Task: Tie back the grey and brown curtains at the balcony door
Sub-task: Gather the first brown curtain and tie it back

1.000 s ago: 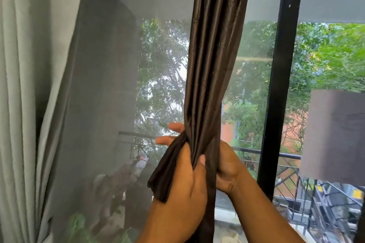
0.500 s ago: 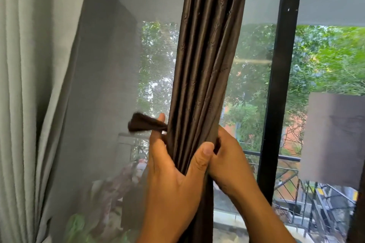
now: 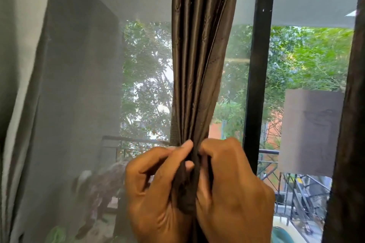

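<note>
Centrally, both hands (left hand [image 3: 158, 189], right hand [image 3: 233, 187]) pinch brown curtain [image 3: 199, 61].

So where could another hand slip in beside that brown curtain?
Left of the brown curtain, toward the grey curtain. Also right of it, before the black door frame. Crowded where both hands grip the bunch.

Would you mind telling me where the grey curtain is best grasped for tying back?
Probably around the grey curtain at mid-height, coming from its free right edge: it hangs in loose vertical folds that a hand could gather. Both the left hand and right hand now grip the brown curtain.
</note>
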